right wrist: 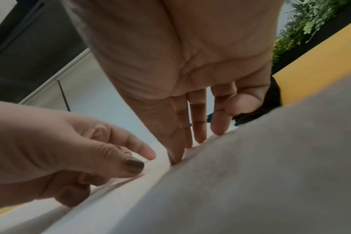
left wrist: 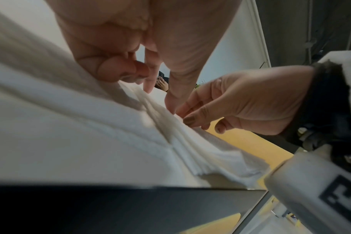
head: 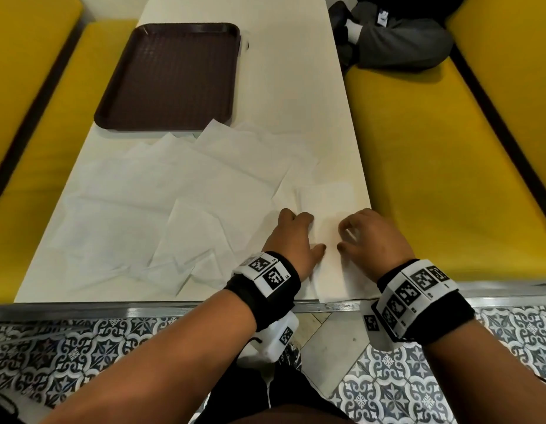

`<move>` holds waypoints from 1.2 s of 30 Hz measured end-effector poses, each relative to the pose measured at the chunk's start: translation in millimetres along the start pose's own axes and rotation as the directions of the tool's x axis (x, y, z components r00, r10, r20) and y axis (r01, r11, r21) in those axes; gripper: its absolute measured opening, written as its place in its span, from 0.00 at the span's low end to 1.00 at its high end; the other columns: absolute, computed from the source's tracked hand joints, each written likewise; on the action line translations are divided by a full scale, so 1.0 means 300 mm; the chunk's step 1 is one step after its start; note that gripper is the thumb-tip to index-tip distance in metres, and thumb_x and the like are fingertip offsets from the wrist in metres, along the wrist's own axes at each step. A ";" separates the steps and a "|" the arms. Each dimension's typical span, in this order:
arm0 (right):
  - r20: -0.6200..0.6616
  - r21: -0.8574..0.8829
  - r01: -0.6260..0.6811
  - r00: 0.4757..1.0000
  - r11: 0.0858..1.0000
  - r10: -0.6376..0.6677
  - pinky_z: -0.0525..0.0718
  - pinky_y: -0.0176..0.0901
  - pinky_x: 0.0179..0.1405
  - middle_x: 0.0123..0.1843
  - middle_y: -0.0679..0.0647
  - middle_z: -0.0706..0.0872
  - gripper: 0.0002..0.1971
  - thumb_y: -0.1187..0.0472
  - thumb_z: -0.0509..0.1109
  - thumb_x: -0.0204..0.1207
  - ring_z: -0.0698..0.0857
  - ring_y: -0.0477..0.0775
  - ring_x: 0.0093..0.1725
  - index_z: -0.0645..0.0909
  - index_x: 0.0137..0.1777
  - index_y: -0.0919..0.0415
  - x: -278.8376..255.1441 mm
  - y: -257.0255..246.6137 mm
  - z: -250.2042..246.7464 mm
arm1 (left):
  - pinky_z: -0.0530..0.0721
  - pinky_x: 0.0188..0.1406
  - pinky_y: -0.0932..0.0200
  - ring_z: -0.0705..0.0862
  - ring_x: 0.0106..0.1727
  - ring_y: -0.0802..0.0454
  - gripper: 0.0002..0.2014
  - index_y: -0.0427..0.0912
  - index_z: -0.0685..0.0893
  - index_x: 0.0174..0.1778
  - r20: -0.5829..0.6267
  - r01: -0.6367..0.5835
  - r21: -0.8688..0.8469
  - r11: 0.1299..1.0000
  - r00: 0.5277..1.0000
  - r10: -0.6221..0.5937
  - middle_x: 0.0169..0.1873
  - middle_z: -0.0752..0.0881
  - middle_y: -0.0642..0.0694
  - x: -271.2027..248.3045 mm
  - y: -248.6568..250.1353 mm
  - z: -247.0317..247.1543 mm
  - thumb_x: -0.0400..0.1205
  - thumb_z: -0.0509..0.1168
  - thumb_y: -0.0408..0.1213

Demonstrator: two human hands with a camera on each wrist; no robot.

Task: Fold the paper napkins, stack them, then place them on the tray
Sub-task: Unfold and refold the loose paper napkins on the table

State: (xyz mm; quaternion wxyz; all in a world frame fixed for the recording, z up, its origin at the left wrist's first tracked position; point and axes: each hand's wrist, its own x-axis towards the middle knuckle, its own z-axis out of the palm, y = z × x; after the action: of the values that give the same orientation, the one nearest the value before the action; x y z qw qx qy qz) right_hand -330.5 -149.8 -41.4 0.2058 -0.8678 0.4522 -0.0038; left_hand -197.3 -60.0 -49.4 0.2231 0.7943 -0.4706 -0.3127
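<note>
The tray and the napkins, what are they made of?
The tray looks like hard dark brown plastic: moulded raised rim, fine grid texture, faint sheen. The napkins look like thin white tissue paper: soft, matte, creased, their stacked layers showing in the left wrist view.

The near right corner of the table is taken up by both hands and a folded napkin stack. To the left, loose unfolded napkins are spread across most of the near half. The far left is occupied by the brown tray. Bare tabletop is left along the far right, beside the tray.
</note>
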 end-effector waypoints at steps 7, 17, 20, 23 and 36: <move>-0.123 0.087 -0.024 0.992 0.996 0.035 0.77 0.42 0.54 0.62 0.53 0.84 0.15 0.54 0.74 0.76 0.83 0.56 0.56 0.84 0.61 0.56 -0.015 -0.078 -0.051 | 0.70 0.44 0.64 0.74 0.43 0.58 0.16 0.46 0.78 0.61 -0.158 -0.031 -0.040 0.999 0.987 0.024 0.50 0.71 0.52 -0.012 -0.060 -0.135 0.82 0.64 0.49; -0.052 0.539 -0.047 0.995 0.841 0.088 0.83 0.41 0.50 0.48 0.47 0.86 0.08 0.56 0.73 0.76 0.84 0.45 0.43 0.84 0.54 0.55 0.105 -0.337 -0.036 | 0.68 0.41 0.63 0.78 0.42 0.53 0.07 0.47 0.81 0.46 -0.407 0.060 -0.054 0.997 0.910 -0.077 0.47 0.83 0.45 0.104 -0.255 -0.471 0.80 0.67 0.47; 0.028 0.565 -0.141 0.988 0.813 0.151 0.85 0.59 0.57 0.52 0.52 0.86 0.11 0.54 0.72 0.76 0.87 0.57 0.51 0.81 0.57 0.54 0.147 -0.378 0.015 | 0.71 0.45 0.62 0.78 0.44 0.52 0.10 0.44 0.82 0.51 -0.437 0.110 -0.060 0.992 0.891 -0.125 0.51 0.83 0.44 0.141 -0.324 -0.548 0.80 0.67 0.45; 0.098 0.576 -0.222 0.974 0.787 0.203 0.85 0.60 0.57 0.54 0.54 0.85 0.16 0.52 0.72 0.76 0.87 0.58 0.51 0.78 0.61 0.55 0.171 -0.406 0.046 | 0.76 0.52 0.56 0.81 0.52 0.47 0.13 0.42 0.81 0.57 -0.460 0.179 -0.073 0.981 0.867 -0.192 0.56 0.82 0.42 0.166 -0.384 -0.583 0.80 0.66 0.44; 0.019 0.647 -0.265 0.943 0.715 0.332 0.85 0.47 0.44 0.48 0.55 0.87 0.16 0.58 0.73 0.76 0.88 0.58 0.45 0.79 0.62 0.57 0.236 -0.433 0.092 | 0.78 0.63 0.50 0.81 0.62 0.40 0.24 0.43 0.69 0.72 -0.302 0.292 -0.243 0.925 0.883 -0.359 0.59 0.83 0.42 0.273 -0.466 -0.601 0.81 0.65 0.45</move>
State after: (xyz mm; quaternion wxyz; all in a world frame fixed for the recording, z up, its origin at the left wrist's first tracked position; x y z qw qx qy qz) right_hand -181.5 -130.0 -32.4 0.4650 -0.6591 0.5669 -0.1673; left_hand 44.7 -57.9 -36.6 0.3203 0.8791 -0.2521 -0.2470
